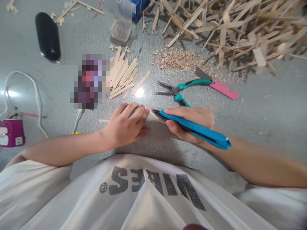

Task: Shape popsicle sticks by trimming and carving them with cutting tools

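Observation:
My right hand (189, 121) is closed around a blue utility knife (196, 127), its dark tip pointing left. That tip meets a wooden craft stick (158, 117) lying slanted on the grey table. The fingers of my left hand (129, 123) press together on the stick's upper left end and cover part of it. Another craft stick (103, 121) pokes out from under the left side of this hand. Just beyond the hands lie a fanned pile of craft sticks (123, 73) and a single loose craft stick (141, 83).
Needle-nose pliers (172, 90) with teal handles lie beside a pink-handled blade (224, 89). Behind them are wood shavings (179, 59) and a large heap of sticks (230, 28). On the left are a blurred-out phone (90, 81), a black case (48, 36), a white cable (35, 86) and a purple adapter (11, 133).

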### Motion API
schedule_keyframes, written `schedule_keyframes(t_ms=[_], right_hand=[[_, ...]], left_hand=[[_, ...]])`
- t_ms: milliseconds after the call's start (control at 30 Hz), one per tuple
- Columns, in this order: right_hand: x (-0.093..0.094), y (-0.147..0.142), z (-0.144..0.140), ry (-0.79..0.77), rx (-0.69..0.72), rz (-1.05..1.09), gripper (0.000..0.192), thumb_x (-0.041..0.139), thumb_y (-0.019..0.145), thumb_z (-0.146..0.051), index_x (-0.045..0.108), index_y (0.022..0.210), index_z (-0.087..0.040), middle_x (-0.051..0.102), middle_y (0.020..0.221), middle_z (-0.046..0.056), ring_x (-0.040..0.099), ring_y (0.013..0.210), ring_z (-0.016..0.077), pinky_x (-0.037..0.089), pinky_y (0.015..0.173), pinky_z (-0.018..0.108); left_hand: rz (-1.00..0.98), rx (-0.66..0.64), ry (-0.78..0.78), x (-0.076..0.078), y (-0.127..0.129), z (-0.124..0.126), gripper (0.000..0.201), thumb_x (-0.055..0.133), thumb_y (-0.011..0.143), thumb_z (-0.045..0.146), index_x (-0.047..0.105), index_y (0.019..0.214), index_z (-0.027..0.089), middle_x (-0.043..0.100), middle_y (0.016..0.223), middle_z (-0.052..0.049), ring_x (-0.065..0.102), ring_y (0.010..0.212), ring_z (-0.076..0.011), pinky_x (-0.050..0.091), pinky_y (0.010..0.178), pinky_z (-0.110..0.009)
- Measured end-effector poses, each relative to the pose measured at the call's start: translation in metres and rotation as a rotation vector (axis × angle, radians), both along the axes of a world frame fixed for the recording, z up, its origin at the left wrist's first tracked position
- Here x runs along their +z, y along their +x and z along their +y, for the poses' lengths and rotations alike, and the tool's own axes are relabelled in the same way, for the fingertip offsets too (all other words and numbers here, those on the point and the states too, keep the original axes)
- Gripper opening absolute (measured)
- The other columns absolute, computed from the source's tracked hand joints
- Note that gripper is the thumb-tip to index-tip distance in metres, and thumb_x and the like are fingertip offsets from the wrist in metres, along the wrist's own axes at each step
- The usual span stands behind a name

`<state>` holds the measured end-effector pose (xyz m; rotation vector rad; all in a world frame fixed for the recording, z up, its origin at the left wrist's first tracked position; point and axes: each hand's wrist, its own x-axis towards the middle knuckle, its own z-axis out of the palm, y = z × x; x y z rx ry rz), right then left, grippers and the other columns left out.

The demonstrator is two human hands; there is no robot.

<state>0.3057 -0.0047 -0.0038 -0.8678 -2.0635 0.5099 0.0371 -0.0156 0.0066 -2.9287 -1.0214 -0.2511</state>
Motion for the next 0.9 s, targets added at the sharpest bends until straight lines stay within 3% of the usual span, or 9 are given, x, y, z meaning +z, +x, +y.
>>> schedule_keyframes(t_ms=[133, 400, 567, 733, 900], right_hand=[[0.001, 0.001, 0.001, 0.0, 0.018, -0.039, 0.012, 0.07, 0.103, -0.026, 0.072, 0.115, -0.026, 0.084, 0.087, 0.001, 0.079, 0.067, 0.0153, 0.065, 0.064, 0.025], [0.007, 0.0, 0.004, 0.067, 0.076, -0.073, 0.02, 0.07, 0.101, -0.019, 0.07, 0.12, -0.025, 0.082, 0.084, 0.001, 0.076, 0.063, 0.0154, 0.065, 0.063, 0.026], [0.002, 0.003, 0.004, 0.076, 0.108, -0.063, 0.028, 0.068, 0.106, -0.031, 0.071, 0.133, -0.028, 0.082, 0.084, 0.001, 0.075, 0.061, 0.0186, 0.063, 0.058, 0.031], [0.006, 0.007, -0.001, 0.076, 0.005, -0.021, 0.036, 0.065, 0.108, -0.052, 0.076, 0.132, -0.027, 0.085, 0.089, 0.006, 0.08, 0.068, 0.021, 0.065, 0.064, 0.031], [0.007, 0.005, -0.009, -0.011, -0.18, 0.048, 0.047, 0.062, 0.106, -0.065, 0.079, 0.127, -0.026, 0.082, 0.075, 0.003, 0.08, 0.062, 0.0195, 0.065, 0.06, 0.028]], left_hand=[[-0.014, 0.001, 0.014, 0.002, 0.001, 0.001, 0.053, 0.059, 0.109, 0.047, 0.069, 0.139, 0.005, 0.077, 0.129, -0.016, 0.066, 0.118, -0.0329, 0.053, 0.091, -0.047], [0.031, 0.008, -0.021, 0.0, 0.0, 0.0, 0.055, 0.053, 0.11, 0.052, 0.067, 0.144, 0.01, 0.075, 0.131, -0.016, 0.065, 0.119, -0.0332, 0.052, 0.092, -0.048], [0.021, 0.011, 0.006, 0.001, 0.001, 0.0, 0.055, 0.055, 0.11, 0.052, 0.067, 0.141, 0.008, 0.075, 0.13, -0.015, 0.065, 0.118, -0.0325, 0.052, 0.091, -0.047], [0.016, 0.009, -0.013, 0.0, 0.0, 0.0, 0.056, 0.056, 0.11, 0.051, 0.066, 0.142, 0.007, 0.075, 0.13, -0.016, 0.064, 0.118, -0.0329, 0.053, 0.091, -0.048], [0.03, 0.003, -0.043, 0.001, -0.001, 0.0, 0.054, 0.055, 0.11, 0.05, 0.066, 0.143, 0.008, 0.075, 0.132, -0.018, 0.064, 0.119, -0.0336, 0.053, 0.093, -0.049]])
